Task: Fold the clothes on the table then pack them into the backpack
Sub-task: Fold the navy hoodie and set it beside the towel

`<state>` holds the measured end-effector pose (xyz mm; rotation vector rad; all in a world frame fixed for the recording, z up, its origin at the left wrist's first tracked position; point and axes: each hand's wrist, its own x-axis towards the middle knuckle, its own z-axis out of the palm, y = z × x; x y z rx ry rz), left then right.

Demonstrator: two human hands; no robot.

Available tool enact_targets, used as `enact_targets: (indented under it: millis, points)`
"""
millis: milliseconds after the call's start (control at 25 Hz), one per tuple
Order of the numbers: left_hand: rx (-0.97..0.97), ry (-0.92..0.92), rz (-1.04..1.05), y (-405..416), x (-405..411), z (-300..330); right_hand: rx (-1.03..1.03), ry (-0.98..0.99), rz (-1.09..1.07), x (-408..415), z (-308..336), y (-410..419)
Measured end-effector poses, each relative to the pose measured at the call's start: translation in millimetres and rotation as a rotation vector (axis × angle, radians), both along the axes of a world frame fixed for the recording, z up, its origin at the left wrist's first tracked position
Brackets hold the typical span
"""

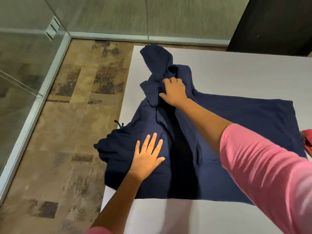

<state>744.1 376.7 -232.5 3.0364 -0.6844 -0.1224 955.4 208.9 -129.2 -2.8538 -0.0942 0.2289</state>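
Observation:
A navy blue hoodie point(236, 125) lies spread on the white table point(236, 73), its hood hanging over the left edge. My left hand point(147, 154) presses flat on the chest of the hoodie with fingers spread. My right hand point(173, 92) reaches farther out and grips a bunched sleeve of the hoodie near the far left corner of the table. No backpack shows in this view.
A piece of red cloth point(308, 141) peeks in at the right edge of the table. Patterned brown carpet point(67, 132) lies to the left of the table, bordered by glass walls with metal frames point(33, 115). A dark panel point(273, 22) stands at the far right.

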Motion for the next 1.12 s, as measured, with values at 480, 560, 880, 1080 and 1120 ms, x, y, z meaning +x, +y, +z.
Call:
enact_targets:
  millis: [480,560,880,1080,1120]
  points:
    - [-0.044,-0.074,-0.003,1.6,-3.5,-7.0,0.324,0.192,-0.208,46.2,0.3,21.7]
    - [-0.043,-0.069,-0.004,1.7,-3.2,-5.8,0.29,0.244,-0.19,44.5,11.5,22.2]
    - [-0.008,0.09,0.035,-1.8,-3.6,7.4,0.744,0.043,-0.196,-22.9,110.7,-11.9]
    - [-0.18,0.256,0.264,-17.0,-4.2,30.7,0.767,0.097,-0.112,-100.7,163.5,-68.2]
    - [-0.241,0.284,0.333,-22.0,-5.4,36.0,0.749,0.065,-0.11,-116.1,171.7,-81.0]
